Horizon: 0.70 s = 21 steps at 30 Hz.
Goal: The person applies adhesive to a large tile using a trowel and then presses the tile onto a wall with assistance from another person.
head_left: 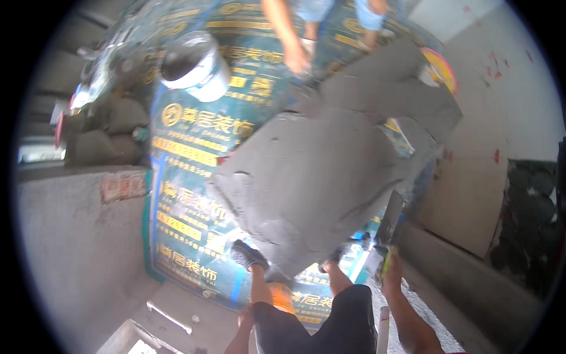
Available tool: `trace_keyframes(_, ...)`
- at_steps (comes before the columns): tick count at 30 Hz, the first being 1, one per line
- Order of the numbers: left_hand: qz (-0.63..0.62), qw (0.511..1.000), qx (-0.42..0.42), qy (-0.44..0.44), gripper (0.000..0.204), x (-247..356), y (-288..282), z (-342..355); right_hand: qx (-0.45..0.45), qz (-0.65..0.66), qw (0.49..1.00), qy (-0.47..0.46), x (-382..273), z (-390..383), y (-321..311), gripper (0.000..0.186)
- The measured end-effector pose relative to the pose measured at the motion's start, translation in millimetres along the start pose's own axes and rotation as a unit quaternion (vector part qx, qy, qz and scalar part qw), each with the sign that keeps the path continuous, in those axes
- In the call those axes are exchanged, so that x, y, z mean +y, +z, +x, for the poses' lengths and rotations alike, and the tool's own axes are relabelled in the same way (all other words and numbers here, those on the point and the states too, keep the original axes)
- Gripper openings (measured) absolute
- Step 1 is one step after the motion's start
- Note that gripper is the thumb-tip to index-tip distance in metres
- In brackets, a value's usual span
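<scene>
My right hand (390, 276) is closed around the green handle of a trowel (392, 213), whose flat grey blade points up beside the right edge of a large slab. Wet grey mortar (312, 177) coats this slab, smooth in the middle and ridged near its edges. My left hand (246, 317) is down against my left knee, its fingers too hidden to make out. At the slab's far edge, a co-worker's hand (298, 61) reaches down; what it holds, if anything, is blurred.
A white bucket (209, 79) stands at the far left on green printed floor sheeting (188, 127). An orange bucket (282, 297) is between my legs. A yellow-and-pink round container (441, 68) lies at the slab's far right. Low walls (88, 230) border both sides.
</scene>
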<state>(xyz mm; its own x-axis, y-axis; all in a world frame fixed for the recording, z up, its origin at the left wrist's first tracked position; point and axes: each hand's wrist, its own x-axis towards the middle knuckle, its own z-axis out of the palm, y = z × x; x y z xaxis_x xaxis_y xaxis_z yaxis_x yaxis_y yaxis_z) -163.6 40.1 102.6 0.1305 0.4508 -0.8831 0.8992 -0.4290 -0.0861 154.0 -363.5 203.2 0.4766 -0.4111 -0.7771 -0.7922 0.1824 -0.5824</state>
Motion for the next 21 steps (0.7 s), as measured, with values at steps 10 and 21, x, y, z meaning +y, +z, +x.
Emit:
trace_keyframes(10, -0.423, 0.893, -0.144, -0.042, 0.054, -128, -69, 53, -0.18, -0.077, 0.963, 0.183, 54, -214, 166, 0.037)
trace_keyframes(21, -0.568, 0.768, -0.22, -0.198, 0.046, -297, -58, 51, -0.264, -0.255, 0.925, 0.102, 59, -263, 306, 0.035)
